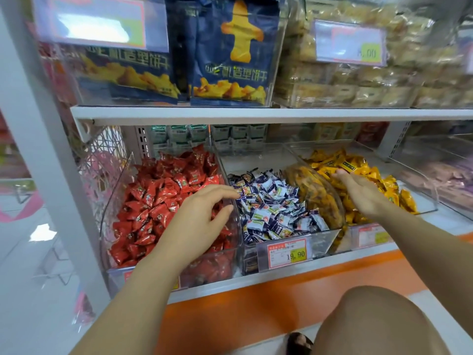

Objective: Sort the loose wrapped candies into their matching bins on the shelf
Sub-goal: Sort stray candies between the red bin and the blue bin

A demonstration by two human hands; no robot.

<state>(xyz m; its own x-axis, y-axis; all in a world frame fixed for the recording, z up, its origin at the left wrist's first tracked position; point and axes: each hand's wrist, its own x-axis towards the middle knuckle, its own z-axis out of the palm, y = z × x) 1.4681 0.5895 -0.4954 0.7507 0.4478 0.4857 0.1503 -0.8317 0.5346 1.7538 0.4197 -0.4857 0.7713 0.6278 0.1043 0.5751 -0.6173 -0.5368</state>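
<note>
Now left hand [204, 211] curls toward blue candies [276, 208], grasp unclear; right hand [358, 190] lies flat-fingered on yellow candies [378, 175]. A loosely pinched blue candy may slip into red bin [116, 190].

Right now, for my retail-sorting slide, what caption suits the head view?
Left hand reaches across red candies toward blue-and-white candies; right hand touches yellow candies in clear shelf bins.

Upper price tag [99, 24] blurred, unreadable; rightmost bin [435, 162] cropped.
</note>
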